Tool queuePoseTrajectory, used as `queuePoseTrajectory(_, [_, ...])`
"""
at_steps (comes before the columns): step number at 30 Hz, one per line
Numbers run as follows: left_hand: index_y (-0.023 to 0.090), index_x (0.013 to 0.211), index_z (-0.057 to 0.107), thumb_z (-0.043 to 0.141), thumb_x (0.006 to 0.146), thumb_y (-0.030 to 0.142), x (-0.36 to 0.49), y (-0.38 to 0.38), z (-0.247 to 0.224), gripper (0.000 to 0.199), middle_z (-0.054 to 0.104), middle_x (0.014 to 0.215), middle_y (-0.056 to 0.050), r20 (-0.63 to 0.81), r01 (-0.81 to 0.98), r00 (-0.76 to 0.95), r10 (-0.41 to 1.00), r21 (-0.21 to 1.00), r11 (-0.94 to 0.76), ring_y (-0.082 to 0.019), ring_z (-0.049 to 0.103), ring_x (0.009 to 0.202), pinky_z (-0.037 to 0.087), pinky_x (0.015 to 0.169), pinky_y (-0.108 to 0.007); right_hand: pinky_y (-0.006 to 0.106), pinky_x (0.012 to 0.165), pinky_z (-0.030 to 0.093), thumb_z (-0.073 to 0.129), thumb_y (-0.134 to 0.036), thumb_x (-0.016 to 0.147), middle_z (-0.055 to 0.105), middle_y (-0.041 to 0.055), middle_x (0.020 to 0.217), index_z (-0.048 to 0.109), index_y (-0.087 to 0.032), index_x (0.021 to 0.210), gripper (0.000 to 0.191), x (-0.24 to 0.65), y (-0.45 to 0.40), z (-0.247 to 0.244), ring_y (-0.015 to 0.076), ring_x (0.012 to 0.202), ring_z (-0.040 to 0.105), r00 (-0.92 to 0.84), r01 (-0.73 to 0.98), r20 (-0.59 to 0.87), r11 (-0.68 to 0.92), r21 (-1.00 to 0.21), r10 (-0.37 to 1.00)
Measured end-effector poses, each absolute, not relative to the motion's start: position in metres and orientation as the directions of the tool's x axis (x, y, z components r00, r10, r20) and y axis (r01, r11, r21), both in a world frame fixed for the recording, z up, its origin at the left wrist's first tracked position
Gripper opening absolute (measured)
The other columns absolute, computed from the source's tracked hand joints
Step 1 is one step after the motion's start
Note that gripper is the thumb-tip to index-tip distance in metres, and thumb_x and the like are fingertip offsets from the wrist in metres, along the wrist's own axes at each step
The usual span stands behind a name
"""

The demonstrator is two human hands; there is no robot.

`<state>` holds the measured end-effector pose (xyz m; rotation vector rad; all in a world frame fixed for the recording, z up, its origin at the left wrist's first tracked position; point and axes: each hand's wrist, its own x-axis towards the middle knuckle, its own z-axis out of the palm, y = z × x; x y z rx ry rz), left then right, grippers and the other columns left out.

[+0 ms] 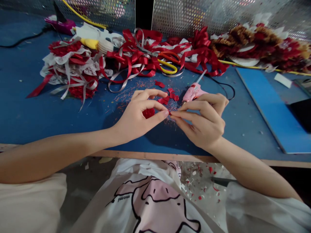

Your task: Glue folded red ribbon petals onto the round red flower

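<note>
Between the fingertips of both hands is a small piece of red ribbon (169, 113), mostly covered by the fingers. My left hand (141, 113) pinches it from the left with thumb and forefinger. From the right, my right hand (204, 118) grips it with closed fingertips. Several short red ribbon pieces (173, 94) lie on the table just beyond the hands. Under the left hand's fingers a red ribbon clump (148, 113) shows in part. A pink glue gun (191, 92) rests behind the right hand, its nozzle close to the fingers and a glue stick poking out.
Red and grey ribbons (136, 55) are heaped at the back, with scissors (170, 61) on top. Ribbon and lace bunches (73, 68) lie at left near a purple tool (60, 24). At right are a blue board (274, 110) and brown-red trimmings (262, 45). Perforated metal panels (194, 16) stand behind.
</note>
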<state>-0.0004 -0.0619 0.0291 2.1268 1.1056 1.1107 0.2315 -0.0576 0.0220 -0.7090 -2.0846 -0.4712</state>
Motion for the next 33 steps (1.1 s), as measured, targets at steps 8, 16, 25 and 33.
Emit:
queuePoseTrajectory(8, [0.024, 0.088, 0.079, 0.071, 0.096, 0.026, 0.001, -0.063, 0.028, 0.012, 0.076, 0.133, -0.004, 0.425, 0.36, 0.369, 0.827, 0.754, -0.549, -0.026, 0.061, 0.131, 0.044, 0.117, -0.048, 0.045, 0.084, 0.043, 0.083, -0.026, 0.09, 0.079, -0.0025, 0.089, 0.08, -0.034, 0.105, 0.017, 0.234, -0.06, 0.024, 0.0221, 0.089, 0.064, -0.483, 0.618, 0.84, 0.776, 0.126, 0.248])
queuePoseTrajectory(16, [0.019, 0.118, 0.077, 0.041, 0.109, 0.037, -0.02, -0.035, 0.044, 0.041, 0.077, 0.131, -0.008, 0.392, 0.621, 0.402, 0.827, 0.547, -0.561, -0.026, 0.065, 0.127, 0.041, 0.119, -0.045, 0.045, 0.087, 0.044, 0.074, -0.024, 0.094, 0.076, 0.0016, 0.092, 0.07, -0.026, 0.098, 0.006, 0.231, -0.055, 0.023, 0.023, 0.095, 0.062, -0.505, 0.645, 0.824, 0.747, 0.163, 0.257])
queuePoseTrajectory(25, [0.026, 0.139, 0.069, 0.056, 0.093, 0.041, -0.047, -0.015, 0.056, 0.05, 0.08, 0.115, -0.006, -0.026, 0.871, 0.372, 0.928, 0.357, -0.339, -0.029, 0.074, 0.107, 0.052, 0.101, -0.039, 0.047, 0.084, 0.048, 0.07, -0.026, 0.096, 0.073, 0.0025, 0.094, 0.065, -0.028, 0.103, 0.009, 0.235, -0.048, 0.02, 0.0257, 0.096, 0.064, -0.489, 0.627, 0.817, 0.774, 0.085, 0.307])
queuePoseTrajectory(33, [0.023, 0.124, 0.076, 0.068, 0.085, 0.046, -0.044, -0.019, 0.056, 0.046, 0.073, 0.114, -0.007, -0.206, 0.805, 0.555, 0.806, 0.374, -0.459, -0.026, 0.072, 0.099, 0.053, 0.098, -0.038, 0.048, 0.083, 0.047, 0.063, -0.031, 0.101, 0.075, 0.0035, 0.092, 0.063, -0.027, 0.104, 0.005, 0.238, -0.046, 0.014, 0.0279, 0.096, 0.065, -0.468, 0.608, 0.815, 0.794, 0.016, 0.341])
